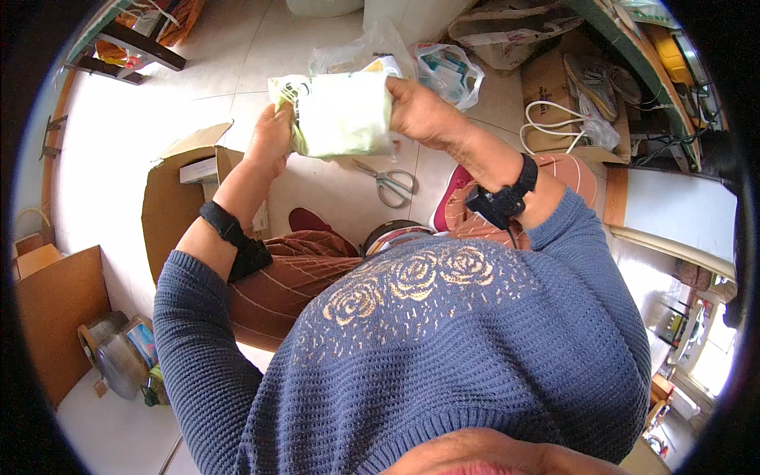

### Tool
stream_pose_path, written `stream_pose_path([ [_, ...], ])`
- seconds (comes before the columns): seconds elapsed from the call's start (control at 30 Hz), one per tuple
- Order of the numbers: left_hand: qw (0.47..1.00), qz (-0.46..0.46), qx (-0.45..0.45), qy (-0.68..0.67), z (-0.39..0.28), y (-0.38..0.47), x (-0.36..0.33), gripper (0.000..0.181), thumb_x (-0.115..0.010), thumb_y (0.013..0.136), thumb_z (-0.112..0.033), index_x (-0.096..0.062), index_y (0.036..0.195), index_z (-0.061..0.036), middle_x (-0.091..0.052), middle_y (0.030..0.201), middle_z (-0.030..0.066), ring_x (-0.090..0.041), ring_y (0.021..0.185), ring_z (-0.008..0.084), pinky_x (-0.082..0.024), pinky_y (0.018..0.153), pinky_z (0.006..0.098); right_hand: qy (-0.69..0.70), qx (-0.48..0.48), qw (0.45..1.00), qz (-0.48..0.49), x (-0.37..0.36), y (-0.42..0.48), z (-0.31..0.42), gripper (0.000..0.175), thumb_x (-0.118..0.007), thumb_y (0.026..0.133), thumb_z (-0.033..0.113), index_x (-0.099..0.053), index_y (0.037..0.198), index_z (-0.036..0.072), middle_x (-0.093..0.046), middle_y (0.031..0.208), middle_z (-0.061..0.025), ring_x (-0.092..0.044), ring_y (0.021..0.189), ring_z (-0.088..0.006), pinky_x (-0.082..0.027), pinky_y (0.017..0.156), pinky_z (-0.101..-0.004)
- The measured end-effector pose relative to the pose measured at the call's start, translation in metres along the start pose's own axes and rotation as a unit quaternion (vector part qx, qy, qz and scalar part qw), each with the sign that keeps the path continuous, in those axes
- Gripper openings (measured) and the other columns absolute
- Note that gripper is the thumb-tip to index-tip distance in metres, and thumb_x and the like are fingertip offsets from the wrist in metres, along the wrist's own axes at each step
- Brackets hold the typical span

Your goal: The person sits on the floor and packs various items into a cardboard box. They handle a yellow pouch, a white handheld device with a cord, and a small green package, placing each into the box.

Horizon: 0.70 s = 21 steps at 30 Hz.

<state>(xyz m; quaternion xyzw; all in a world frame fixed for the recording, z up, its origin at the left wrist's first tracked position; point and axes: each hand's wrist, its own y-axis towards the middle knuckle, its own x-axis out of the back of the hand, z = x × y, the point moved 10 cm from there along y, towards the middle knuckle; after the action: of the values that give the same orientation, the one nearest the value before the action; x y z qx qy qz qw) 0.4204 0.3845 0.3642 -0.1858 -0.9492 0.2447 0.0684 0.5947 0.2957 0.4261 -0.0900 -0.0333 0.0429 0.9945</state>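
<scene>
Both my hands hold a pale green-white plastic package [344,116] up in front of me, above the floor. My left hand [272,135] grips its left end, where dark printing shows on the wrapper. At the right end, my right hand [424,113] has its thumb and fingers closed on the edge. Glare washes out much of the package's front. Below it on the tiles lies a pair of scissors [392,184] with grey handles. An opened cardboard box [178,184] stands beside my left forearm, with a white carton [199,171] inside.
Beyond the package lie a clear plastic bag [338,58] and a white bag [451,74] with teal packs. At right, a cardboard box [537,89] carries shoes [588,83] and a white cord [534,122]. Plastic containers [122,353] stand at lower left near a wooden panel [65,314].
</scene>
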Motion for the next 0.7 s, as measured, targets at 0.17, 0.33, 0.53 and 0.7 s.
stream_pose_path([
  [0.17,0.999,0.000,0.004,-0.039,0.013,0.020,0.013,0.033,-0.043,0.102,-0.023,-0.049,0.123,0.0024,-0.059,0.110,0.0124,-0.062,0.093,0.0177,-0.055,0.075,0.0293,0.053,-0.032,0.996,-0.066,0.014,-0.003,-0.006,0.050,-0.062,0.079,0.000,-0.058,0.128,0.002,-0.068,0.101,-0.0090,-0.065,0.085,-0.0157,-0.054,0.070,-0.0299],
  [0.33,0.993,0.015,0.011,-0.114,0.022,0.022,0.012,0.035,-0.042,0.103,-0.021,-0.047,0.127,0.0032,-0.060,0.113,0.0126,-0.063,0.097,0.0183,-0.055,0.079,0.0312,0.068,-0.098,0.991,-0.061,0.022,-0.016,-0.012,0.043,-0.065,0.084,0.009,-0.059,0.127,0.003,-0.068,0.104,-0.0081,-0.065,0.084,-0.0140,-0.054,0.066,-0.0280],
  [0.53,0.989,-0.030,-0.081,0.122,-0.014,0.034,0.029,0.041,-0.056,0.097,-0.028,-0.050,0.124,0.0019,-0.059,0.113,0.0160,-0.061,0.098,0.0231,-0.053,0.082,0.0357,0.074,-0.092,0.991,-0.068,0.030,-0.021,-0.001,0.040,-0.065,0.087,0.021,-0.061,0.124,0.006,-0.068,0.098,-0.0044,-0.063,0.078,-0.0115,-0.049,0.056,-0.0239],
  [0.7,0.895,-0.015,-0.382,0.230,-0.101,-0.034,-0.016,0.036,-0.068,0.088,-0.034,-0.058,0.091,0.0004,-0.060,0.084,0.0126,-0.055,0.071,0.0195,-0.048,0.064,0.0354,0.058,-0.046,0.993,-0.094,0.031,-0.014,0.002,0.037,-0.065,0.089,0.015,-0.061,0.123,0.003,-0.067,0.100,-0.0034,-0.062,0.083,-0.0096,-0.052,0.067,-0.0274],
])
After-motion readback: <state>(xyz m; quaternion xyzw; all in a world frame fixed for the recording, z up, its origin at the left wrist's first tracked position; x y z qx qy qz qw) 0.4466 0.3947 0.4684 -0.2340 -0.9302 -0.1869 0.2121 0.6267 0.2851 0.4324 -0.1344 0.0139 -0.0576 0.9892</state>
